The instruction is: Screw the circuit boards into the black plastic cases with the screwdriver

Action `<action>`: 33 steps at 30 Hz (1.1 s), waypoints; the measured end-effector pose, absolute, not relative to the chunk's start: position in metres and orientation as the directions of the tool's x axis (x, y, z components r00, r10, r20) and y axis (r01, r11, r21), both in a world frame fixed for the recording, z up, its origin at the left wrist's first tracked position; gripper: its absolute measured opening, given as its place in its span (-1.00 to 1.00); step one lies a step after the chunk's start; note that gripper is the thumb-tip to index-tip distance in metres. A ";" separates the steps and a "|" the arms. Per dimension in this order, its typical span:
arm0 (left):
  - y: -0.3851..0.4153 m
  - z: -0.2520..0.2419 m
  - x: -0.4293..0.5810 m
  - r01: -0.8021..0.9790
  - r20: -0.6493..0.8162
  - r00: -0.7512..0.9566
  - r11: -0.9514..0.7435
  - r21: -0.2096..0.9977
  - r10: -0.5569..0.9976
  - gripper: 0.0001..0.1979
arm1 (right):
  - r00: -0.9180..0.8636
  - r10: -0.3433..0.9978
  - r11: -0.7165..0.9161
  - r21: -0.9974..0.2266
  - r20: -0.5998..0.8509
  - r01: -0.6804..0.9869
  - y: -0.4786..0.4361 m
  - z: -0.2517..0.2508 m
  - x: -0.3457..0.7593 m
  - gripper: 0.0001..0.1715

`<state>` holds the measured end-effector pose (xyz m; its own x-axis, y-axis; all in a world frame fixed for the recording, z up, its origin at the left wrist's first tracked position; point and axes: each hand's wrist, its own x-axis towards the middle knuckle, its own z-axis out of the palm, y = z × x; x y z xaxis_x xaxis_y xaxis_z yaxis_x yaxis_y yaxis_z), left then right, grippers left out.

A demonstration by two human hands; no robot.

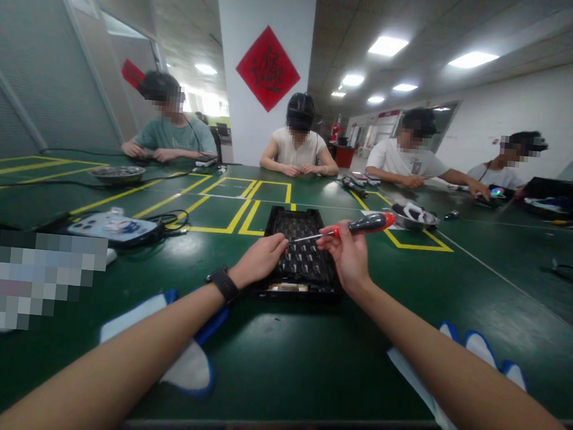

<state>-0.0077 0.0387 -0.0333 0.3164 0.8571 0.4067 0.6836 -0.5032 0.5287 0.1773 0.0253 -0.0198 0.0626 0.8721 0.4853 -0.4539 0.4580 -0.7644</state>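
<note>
My right hand [350, 257] holds a screwdriver [372, 224] with a red and dark grey handle, tilted so its thin shaft points left and down. At the shaft's tip, the fingers of my left hand [261, 258] are pinched together; whatever they hold is too small to make out. Beneath both hands lies an open black rectangular case [297, 296] with rows of small light marks across its dark inside. A pale strip shows near the case's front edge. My left wrist wears a black watch [223, 283].
White-and-blue gloves [190, 370] lie under my left forearm, and another glove [480, 346] by my right one. A phone [115, 225] with cables lies left. Metal bowls [117, 173] stand farther back. Several people sit across the green table [274, 361], which bears yellow tape.
</note>
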 end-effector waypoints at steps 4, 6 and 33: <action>0.037 -0.032 -0.008 0.690 0.418 0.325 -0.515 0.509 0.848 -0.65 | 0.062 0.868 0.465 -0.763 0.493 -0.449 0.027 -0.021 0.179 -0.75; 0.037 -0.032 -0.008 0.695 0.426 0.326 -0.520 0.498 0.844 -0.65 | 0.042 0.868 0.461 -0.771 0.495 -0.440 0.028 -0.021 0.179 -0.76; 0.036 -0.030 -0.008 0.699 0.363 0.483 -0.600 0.389 0.797 -0.67 | -0.241 0.720 0.658 -0.751 0.650 -0.058 0.001 -0.003 0.178 -0.75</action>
<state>-0.0079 0.0357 -0.0305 0.4828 0.7969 0.3630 0.6988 -0.6005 0.3887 0.1778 0.0010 -0.0027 -0.2407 0.7205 0.6504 -0.0583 0.6581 -0.7506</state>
